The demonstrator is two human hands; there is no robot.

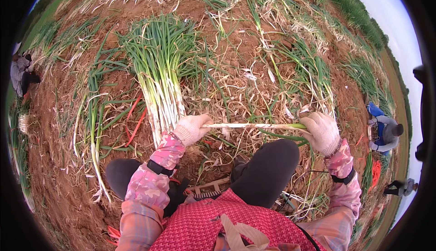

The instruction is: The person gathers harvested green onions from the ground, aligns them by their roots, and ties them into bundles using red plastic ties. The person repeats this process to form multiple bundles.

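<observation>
A long scallion is stretched level between my two gloved hands, above my bent knee. My left hand grips its white root end. Around the greener part of the stem my right hand is closed, and a green leaf trails below it. Just beyond my left hand lies a thick pile of scallions, white stems towards me and green tops away. Red strapping runs along the ground at that pile's left side.
More scallions lie on the soil at left and at right. Dry peelings litter the ground before me. Other people crouch at far left and right; another person is at lower right, near red strapping.
</observation>
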